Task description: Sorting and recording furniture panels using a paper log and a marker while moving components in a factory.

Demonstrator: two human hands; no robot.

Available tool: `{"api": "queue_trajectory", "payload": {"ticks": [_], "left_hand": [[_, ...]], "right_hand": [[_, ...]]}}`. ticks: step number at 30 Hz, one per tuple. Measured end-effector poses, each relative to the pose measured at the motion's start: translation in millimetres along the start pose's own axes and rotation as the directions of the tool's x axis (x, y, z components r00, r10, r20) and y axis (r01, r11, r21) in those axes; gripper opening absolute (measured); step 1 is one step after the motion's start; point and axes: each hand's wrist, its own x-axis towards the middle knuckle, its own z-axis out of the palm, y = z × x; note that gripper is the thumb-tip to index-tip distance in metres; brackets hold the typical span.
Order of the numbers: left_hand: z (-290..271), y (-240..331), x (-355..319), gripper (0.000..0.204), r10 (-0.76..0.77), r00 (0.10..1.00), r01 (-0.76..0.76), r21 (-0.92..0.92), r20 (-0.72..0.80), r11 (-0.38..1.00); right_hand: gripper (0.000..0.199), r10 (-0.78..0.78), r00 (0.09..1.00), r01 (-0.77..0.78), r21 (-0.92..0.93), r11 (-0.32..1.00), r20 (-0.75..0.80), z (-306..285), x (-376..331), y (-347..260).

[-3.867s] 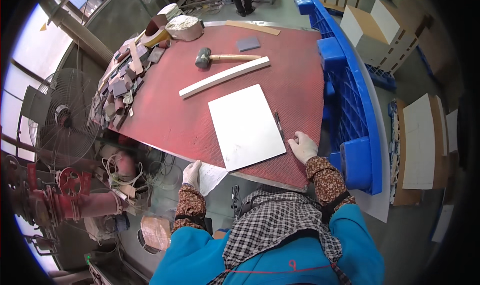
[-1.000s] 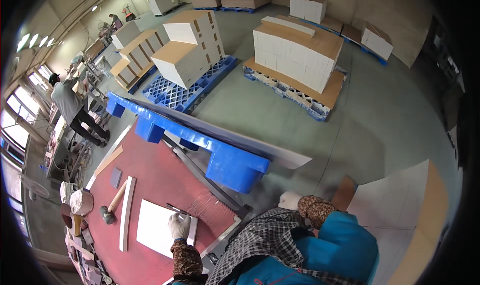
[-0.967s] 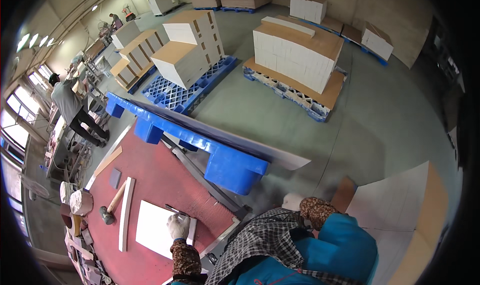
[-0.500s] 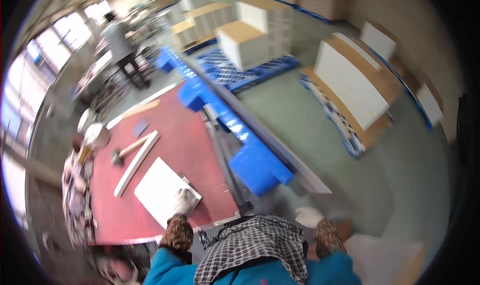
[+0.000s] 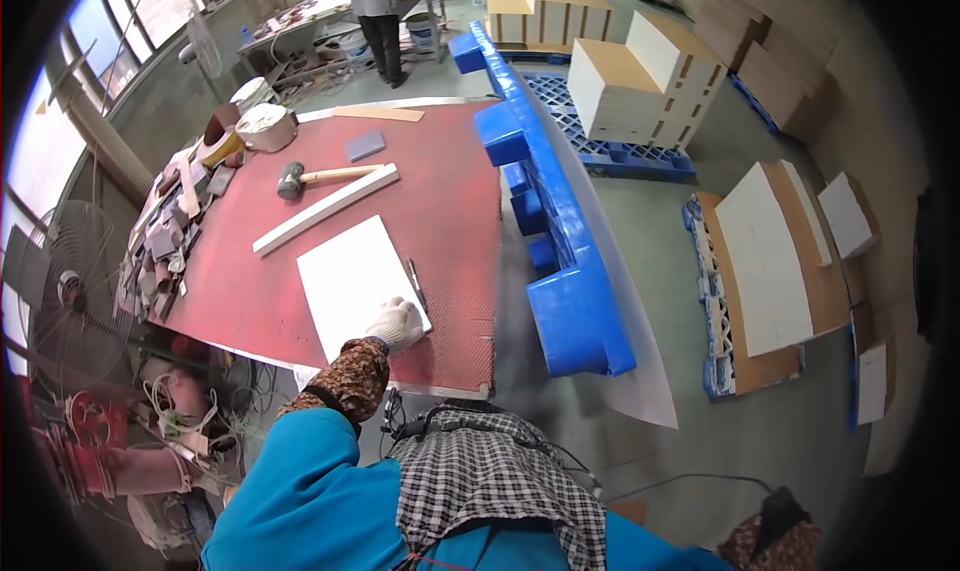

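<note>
"Where are we with the panel?"

"It lies flat on the red bench, at the near edge. The left hand rests on its near right corner, fingers bunched together rather than spread."

"Gripping it?"

"I can't tell. The fingertips might hook the edge or just press on top; the glove hides that."

"So what's done?"

"The panel is laid out, and I make out no marks on its face. The pen lies loose just beside its right edge. The mallet and the strip lie beyond it, with no hand on either. I'd call this panel partway through handling: touched, but not off the bench."

"And left over?"

"Only this one panel lies on the bench. Beyond the upright blue pallet, a stack stands on the floor; whether its pieces match the panel, I can't say."

"The right hand?"

"Out of sight. Only its cuff shows, blurred at the lower right, so I can't tell what it holds."

"Anything else cut off?"

"The left forearm covers the panel's near left corner, and the co-worker loses their head to the top edge."
</note>
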Motion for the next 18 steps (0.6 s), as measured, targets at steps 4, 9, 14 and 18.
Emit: {"api": "queue_trajectory", "payload": {"ticks": [4,9,14,18], "left_hand": [[5,0,-7,0.060,0.026,1.000,-0.026,0.010,0.001,1.000],[11,2,0,0.060,0.046,0.999,-0.046,0.015,0.002,0.999],[12,-4,-2,0.058,0.101,0.993,-0.103,-0.035,-0.066,0.994],[0,-1,-11,0.060,0.061,0.997,-0.062,-0.011,-0.052,0.998]], "right_hand": [[0.037,-0.065,0.993,0.062,-0.031,0.998,-0.094,17,3,1],[0.037,-0.070,0.977,0.060,-0.056,0.997,-0.201,28,-4,-1],[0.037,-0.069,0.959,0.048,-0.085,0.995,-0.275,39,-10,-20],[0.037,-0.057,0.942,0.020,-0.113,0.993,-0.331,49,-15,-36]]}}
